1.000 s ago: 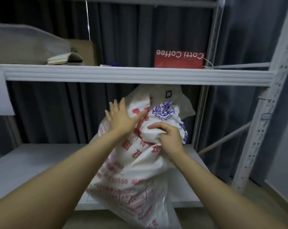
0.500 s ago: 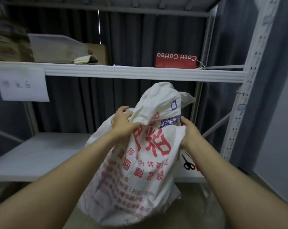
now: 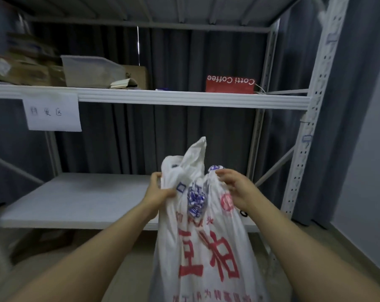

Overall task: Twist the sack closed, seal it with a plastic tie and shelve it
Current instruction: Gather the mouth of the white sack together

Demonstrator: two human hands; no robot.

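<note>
White woven plastic sack with red print [image 3: 206, 247], crinkled, hangs upright in front of the white metal shelf [image 3: 80, 199]. Left hand [image 3: 157, 190] and right hand [image 3: 236, 188] clamp its bunched neck, one each side. Red paper bag [image 3: 229, 85] and a clear plastic bin [image 3: 91, 71] sit on the upper shelf.

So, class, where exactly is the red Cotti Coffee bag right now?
The red bag stands on the upper shelf, right end, beside the rack post.

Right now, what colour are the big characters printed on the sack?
Red, on the white sack, which is clearest in the head view.
</note>
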